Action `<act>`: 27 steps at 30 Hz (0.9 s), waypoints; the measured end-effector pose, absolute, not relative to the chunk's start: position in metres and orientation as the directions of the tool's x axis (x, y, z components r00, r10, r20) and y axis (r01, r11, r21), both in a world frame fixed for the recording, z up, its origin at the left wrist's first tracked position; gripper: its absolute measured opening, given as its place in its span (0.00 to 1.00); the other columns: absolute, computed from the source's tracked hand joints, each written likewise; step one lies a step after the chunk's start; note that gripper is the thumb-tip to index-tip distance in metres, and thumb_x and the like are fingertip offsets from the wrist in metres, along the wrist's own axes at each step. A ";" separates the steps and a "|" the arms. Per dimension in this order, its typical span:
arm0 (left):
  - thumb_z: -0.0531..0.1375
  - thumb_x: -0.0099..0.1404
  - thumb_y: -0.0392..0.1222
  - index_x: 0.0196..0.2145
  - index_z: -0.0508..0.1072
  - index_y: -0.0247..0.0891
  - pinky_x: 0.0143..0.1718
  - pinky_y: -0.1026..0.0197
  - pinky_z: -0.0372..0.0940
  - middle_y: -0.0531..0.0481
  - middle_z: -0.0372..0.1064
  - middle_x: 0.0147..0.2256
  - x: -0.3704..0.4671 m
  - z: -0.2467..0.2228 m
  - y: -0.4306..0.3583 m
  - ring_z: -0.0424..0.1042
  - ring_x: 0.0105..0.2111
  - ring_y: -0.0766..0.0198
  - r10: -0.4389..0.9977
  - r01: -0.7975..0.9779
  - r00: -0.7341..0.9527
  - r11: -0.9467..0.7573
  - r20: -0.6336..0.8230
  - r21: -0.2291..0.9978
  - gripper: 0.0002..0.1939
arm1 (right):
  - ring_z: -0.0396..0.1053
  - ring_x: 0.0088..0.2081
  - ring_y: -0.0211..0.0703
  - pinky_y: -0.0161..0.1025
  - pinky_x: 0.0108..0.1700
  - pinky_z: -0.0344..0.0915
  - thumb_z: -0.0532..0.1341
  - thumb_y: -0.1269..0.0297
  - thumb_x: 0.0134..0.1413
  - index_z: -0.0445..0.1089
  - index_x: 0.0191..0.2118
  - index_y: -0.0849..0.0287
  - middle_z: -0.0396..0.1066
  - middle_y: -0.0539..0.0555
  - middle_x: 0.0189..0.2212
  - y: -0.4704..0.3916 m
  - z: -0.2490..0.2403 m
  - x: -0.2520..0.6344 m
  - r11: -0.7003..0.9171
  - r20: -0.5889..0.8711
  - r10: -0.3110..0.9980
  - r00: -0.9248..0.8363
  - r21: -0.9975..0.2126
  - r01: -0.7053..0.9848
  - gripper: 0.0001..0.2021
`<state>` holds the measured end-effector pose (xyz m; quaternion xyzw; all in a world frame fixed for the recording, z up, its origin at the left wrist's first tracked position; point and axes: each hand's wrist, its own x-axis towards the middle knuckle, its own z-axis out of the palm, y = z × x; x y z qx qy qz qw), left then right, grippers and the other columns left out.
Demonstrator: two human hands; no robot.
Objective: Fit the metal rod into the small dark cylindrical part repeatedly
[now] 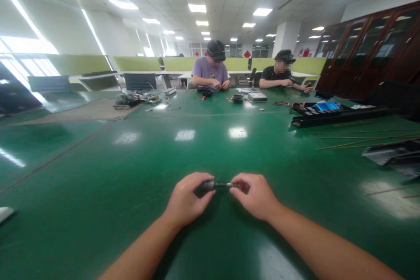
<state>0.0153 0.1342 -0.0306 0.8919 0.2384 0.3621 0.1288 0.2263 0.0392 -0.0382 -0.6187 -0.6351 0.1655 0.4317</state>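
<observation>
My left hand (187,197) is closed around a short grey cylinder (208,185), thumb below and fingers above. From its right end a thin dark shaft (222,184) runs level across the gap between my hands. The thumb and fingers of my right hand (257,194) pinch the shaft's far end, where a small light-coloured part shows. Whether that part is separate from the shaft, I cannot tell. Both hands are low over the green tabletop (157,153), close to me.
Long thin rods (354,143) and a black rail (328,117) lie at the right. Electronic parts (131,99) sit at the far left, and a metal box (257,96) stands farther back. Two people (210,70) work across the table. A white object (5,213) is at the left edge.
</observation>
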 end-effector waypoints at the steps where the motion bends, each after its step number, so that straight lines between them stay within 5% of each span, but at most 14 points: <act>1: 0.63 0.60 0.38 0.43 0.75 0.41 0.44 0.56 0.72 0.48 0.76 0.39 0.015 -0.031 0.134 0.76 0.39 0.57 0.520 0.333 0.624 -0.852 0.583 0.404 0.12 | 0.71 0.28 0.41 0.35 0.32 0.62 0.64 0.67 0.52 0.77 0.34 0.55 0.77 0.49 0.27 0.039 -0.038 0.226 0.180 0.343 0.929 0.138 -0.746 0.642 0.04; 15: 0.66 0.59 0.43 0.41 0.75 0.41 0.44 0.56 0.68 0.48 0.76 0.39 0.015 -0.029 0.136 0.74 0.39 0.57 0.633 0.395 0.596 -0.766 0.493 0.506 0.12 | 0.72 0.29 0.41 0.35 0.32 0.63 0.64 0.63 0.53 0.76 0.35 0.56 0.77 0.51 0.28 0.043 -0.043 0.228 0.142 0.320 0.924 0.208 -0.794 0.591 0.05; 19: 0.65 0.59 0.50 0.44 0.74 0.39 0.45 0.54 0.67 0.46 0.75 0.40 0.016 -0.028 0.139 0.74 0.40 0.55 0.791 0.426 0.445 -0.599 0.418 0.678 0.18 | 0.73 0.30 0.41 0.35 0.32 0.65 0.60 0.58 0.59 0.72 0.39 0.58 0.76 0.52 0.29 0.052 -0.051 0.233 0.114 0.253 0.927 0.276 -0.894 0.434 0.09; 23: 0.62 0.61 0.55 0.55 0.69 0.35 0.47 0.54 0.67 0.42 0.75 0.44 0.014 -0.024 0.151 0.74 0.43 0.53 0.925 0.279 0.294 -0.325 0.242 0.904 0.29 | 0.70 0.24 0.39 0.33 0.27 0.64 0.57 0.58 0.61 0.67 0.40 0.58 0.73 0.49 0.25 0.061 -0.059 0.237 0.101 0.189 0.942 0.276 -0.947 0.304 0.09; 27: 0.62 0.59 0.58 0.53 0.68 0.34 0.39 0.58 0.69 0.39 0.74 0.47 -0.002 -0.005 0.160 0.75 0.46 0.50 0.966 0.166 0.216 -0.182 0.144 0.969 0.31 | 0.69 0.24 0.38 0.32 0.27 0.62 0.58 0.58 0.61 0.67 0.40 0.58 0.73 0.49 0.25 0.062 -0.060 0.235 0.095 0.188 0.945 0.269 -0.942 0.323 0.09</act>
